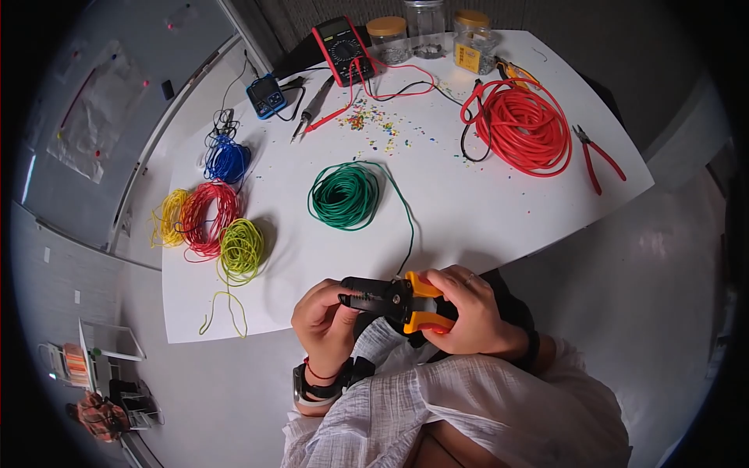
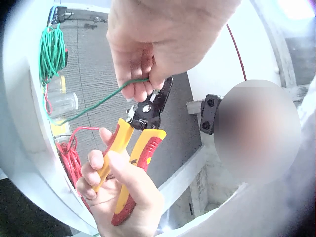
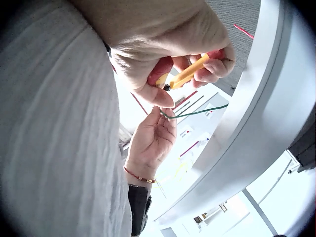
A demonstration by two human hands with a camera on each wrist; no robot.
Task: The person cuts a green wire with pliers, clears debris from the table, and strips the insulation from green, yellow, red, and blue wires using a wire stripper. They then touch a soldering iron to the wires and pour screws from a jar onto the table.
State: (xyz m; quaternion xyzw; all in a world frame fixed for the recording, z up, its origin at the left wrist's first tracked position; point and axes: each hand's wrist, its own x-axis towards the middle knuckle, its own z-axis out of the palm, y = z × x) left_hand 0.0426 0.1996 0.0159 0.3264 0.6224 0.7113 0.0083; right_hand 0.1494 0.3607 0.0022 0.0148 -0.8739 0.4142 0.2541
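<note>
In the head view, the person holds a wire stripper (image 1: 395,299) just off the near edge of the white tabletop (image 1: 484,214). The right hand (image 1: 480,318) has its fingers wrapped about the yellow-and-red handles, which stand apart. The left hand (image 1: 324,321) is at the black head of the tool, its fingers bent. On the tabletop beyond lies a coil of green wire (image 1: 343,196), one strand trailing from it toward the tool. Yellow, red, blue and lime coils lie to the left; farther back are a multimeter (image 1: 343,51), a soldering iron (image 1: 316,105), scattered coloured bits (image 1: 370,123) and lidded jars. A thick red cable coil (image 1: 524,125) lies to the right, beside red-handled pliers (image 1: 597,158).

In the left wrist view, the left hand's thumb and fingers pinch the green strand close beside the black head, while the right hand grips the handles below.

In the right wrist view, the right hand's fingers curl round the handles. The left hand is just below, the green strand at its fingertips and running off past the tabletop's edge.
</note>
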